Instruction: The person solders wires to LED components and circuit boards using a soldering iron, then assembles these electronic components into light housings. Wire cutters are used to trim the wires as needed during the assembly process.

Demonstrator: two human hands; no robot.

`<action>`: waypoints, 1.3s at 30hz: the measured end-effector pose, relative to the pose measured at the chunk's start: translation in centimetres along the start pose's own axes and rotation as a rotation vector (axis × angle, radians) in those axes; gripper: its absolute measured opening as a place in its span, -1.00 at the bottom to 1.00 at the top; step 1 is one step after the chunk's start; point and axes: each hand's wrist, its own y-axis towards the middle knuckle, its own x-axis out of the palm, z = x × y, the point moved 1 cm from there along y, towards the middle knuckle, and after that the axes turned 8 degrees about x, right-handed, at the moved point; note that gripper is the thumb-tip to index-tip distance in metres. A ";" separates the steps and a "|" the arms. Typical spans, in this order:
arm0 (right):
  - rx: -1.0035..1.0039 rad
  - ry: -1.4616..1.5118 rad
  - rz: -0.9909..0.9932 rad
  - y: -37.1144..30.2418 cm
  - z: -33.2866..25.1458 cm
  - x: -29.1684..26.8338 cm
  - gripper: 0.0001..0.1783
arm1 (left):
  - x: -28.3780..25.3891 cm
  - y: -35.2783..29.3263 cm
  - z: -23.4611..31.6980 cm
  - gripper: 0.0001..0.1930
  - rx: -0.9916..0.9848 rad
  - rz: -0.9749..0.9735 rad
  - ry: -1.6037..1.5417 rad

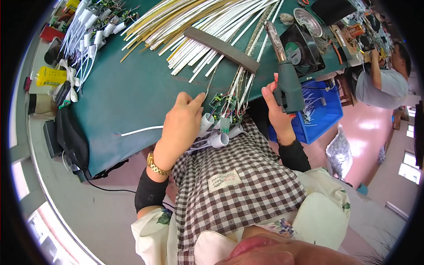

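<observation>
My left hand, with a gold watch on its wrist, pinches a thin strip between thumb and fingers. My right hand is wrapped round the dark handle of a soldering iron, its long, stained metal barrel pointing up and away. Between my hands, at the table edge, lie small green circuit boards with wires. White plastic lamp caps sit beside them, close to my left hand. Long white and yellow strips fan out across the table under a dark bar.
A green table mat covers the bench. White caps with cables are piled at far left. A black fan and a metal dish stand at right, above a blue crate. Another person sits at far right.
</observation>
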 end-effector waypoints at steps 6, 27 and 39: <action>0.126 0.103 -0.048 -1.1 -0.4 -0.7 -0.86 | -0.1 0.4 1.4 -0.63 0.018 -0.114 -0.383; 0.241 0.220 -0.126 -3.1 0.2 -0.9 -0.63 | 1.5 6.3 -0.9 -0.73 0.153 0.173 -0.014; 0.210 0.189 -0.134 -3.9 0.3 -1.2 -0.77 | 0.5 6.8 -4.0 -0.72 0.683 0.163 0.287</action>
